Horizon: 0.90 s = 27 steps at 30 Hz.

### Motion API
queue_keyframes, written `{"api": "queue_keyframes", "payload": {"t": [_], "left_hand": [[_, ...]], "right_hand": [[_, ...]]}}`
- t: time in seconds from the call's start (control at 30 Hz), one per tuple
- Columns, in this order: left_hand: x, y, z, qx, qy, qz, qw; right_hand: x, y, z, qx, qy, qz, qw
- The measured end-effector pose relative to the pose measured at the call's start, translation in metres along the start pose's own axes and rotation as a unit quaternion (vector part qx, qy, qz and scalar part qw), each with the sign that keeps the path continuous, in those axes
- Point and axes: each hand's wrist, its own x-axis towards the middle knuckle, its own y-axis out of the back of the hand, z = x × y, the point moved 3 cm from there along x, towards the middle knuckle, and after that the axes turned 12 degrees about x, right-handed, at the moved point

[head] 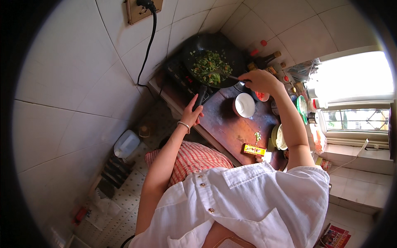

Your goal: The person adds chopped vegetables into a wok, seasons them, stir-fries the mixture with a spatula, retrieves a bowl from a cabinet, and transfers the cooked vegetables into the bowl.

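Note:
My left hand (192,113) grips the black handle (200,97) of a dark wok (234,59) on an induction cooktop (180,77). Chopped green vegetables with orange bits (211,66) lie in the wok. Over its right edge, my right hand (259,80) holds the dark handle of a spatula (231,76); the tool's head is among the vegetables. Just below the right hand stands a white bowl (244,105), and beside it a smaller bowl with red pieces (262,96) is partly covered by the forearm.
Bottles (266,60) crowd the wall behind the counter. Nearer me on the brown counter (223,119) are a yellow and red box (254,149), chopped green bits (257,136) and a plastic basket (279,137). A black cord (149,40) hangs along the left wall; a plastic jug (127,143) stands on the floor.

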Motion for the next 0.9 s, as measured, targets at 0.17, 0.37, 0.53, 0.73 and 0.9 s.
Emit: {"api": "queue_keyframes", "payload": {"t": [0.17, 0.37, 0.53, 0.73, 0.9], "left_hand": [[0.003, -0.005, 0.001, 0.007, -0.002, -0.013, 1.0], [0.011, -0.01, 0.005, 0.001, -0.003, -0.027, 1.0], [0.004, -0.002, -0.001, -0.004, 0.006, -0.009, 1.0], [0.0, 0.003, -0.002, -0.006, -0.001, -0.008, 1.0], [0.006, -0.004, -0.002, -0.004, 0.004, -0.015, 1.0]], "right_hand": [[0.054, -0.042, 0.024, 0.006, -0.1, 0.052, 0.994], [0.101, -0.039, 0.056, 0.07, -0.148, 0.142, 0.976], [0.041, -0.02, 0.02, -0.043, -0.075, 0.018, 0.996], [-0.018, -0.023, -0.006, 0.04, -0.125, -0.062, 0.989], [0.07, -0.043, 0.039, 0.009, -0.128, 0.071, 0.989]]}}
